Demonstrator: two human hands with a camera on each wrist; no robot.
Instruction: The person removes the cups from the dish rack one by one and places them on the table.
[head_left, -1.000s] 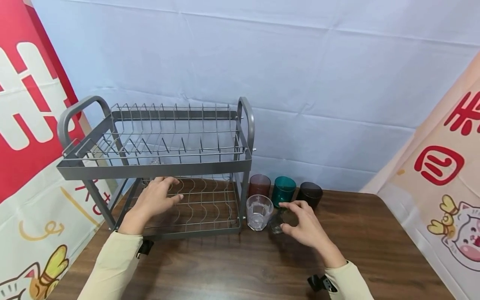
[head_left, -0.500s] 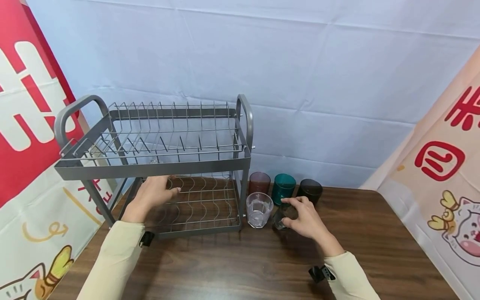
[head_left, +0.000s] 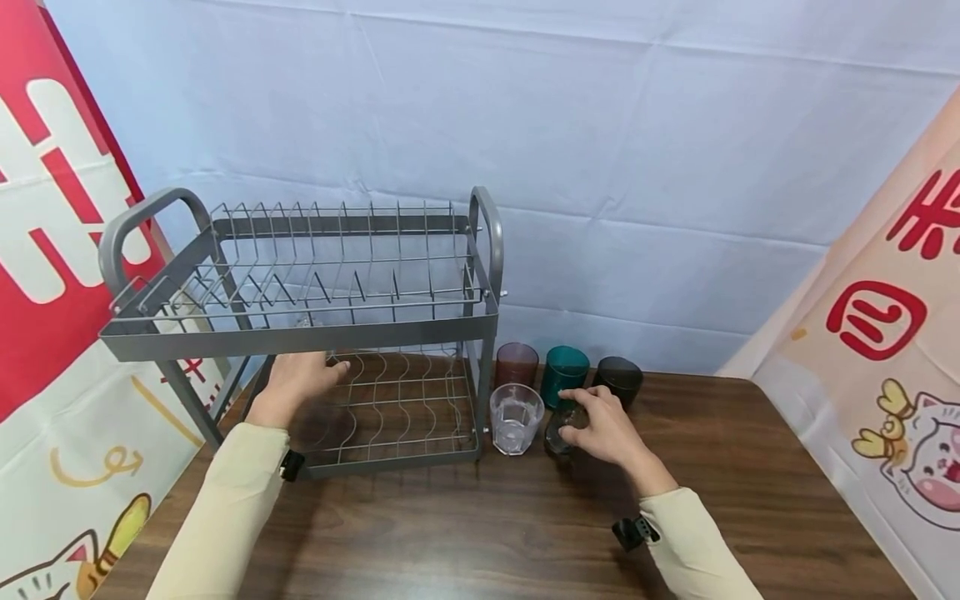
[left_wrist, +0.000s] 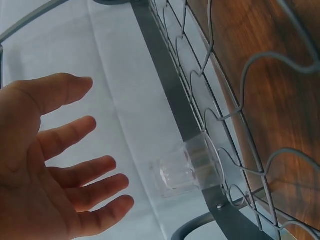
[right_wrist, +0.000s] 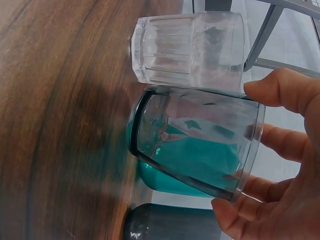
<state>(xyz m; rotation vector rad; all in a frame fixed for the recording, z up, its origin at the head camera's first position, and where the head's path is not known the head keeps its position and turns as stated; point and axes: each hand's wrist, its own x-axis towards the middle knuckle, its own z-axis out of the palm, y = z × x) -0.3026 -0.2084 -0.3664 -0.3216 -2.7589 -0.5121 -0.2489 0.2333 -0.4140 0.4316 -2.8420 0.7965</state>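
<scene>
My left hand [head_left: 300,383] reaches into the lower tier of a grey two-tier dish rack [head_left: 300,340], fingers spread and holding nothing. In the left wrist view, a clear glass [left_wrist: 182,170] stands mouth down on the wire shelf beyond those fingertips. My right hand [head_left: 607,429] pinches a smoky grey drinking glass [right_wrist: 200,130] near its rim, thumb on one side and fingers on the other. That glass leans a little. Close beside it, a clear faceted glass [head_left: 516,421] stands upright next to the rack's right side.
Behind these stand a reddish glass [head_left: 517,364], a teal glass [head_left: 565,375] and a dark tumbler [head_left: 618,379], in a row before the pale blue cloth [head_left: 660,208]. The upper wire tier [head_left: 337,262] passes over my left hand. Everything rests on a brown wooden table [head_left: 450,533].
My right hand has closed in on the smoky glass and now holds it near the rim. My left hand has shifted slightly left and deeper into the lower tier.
</scene>
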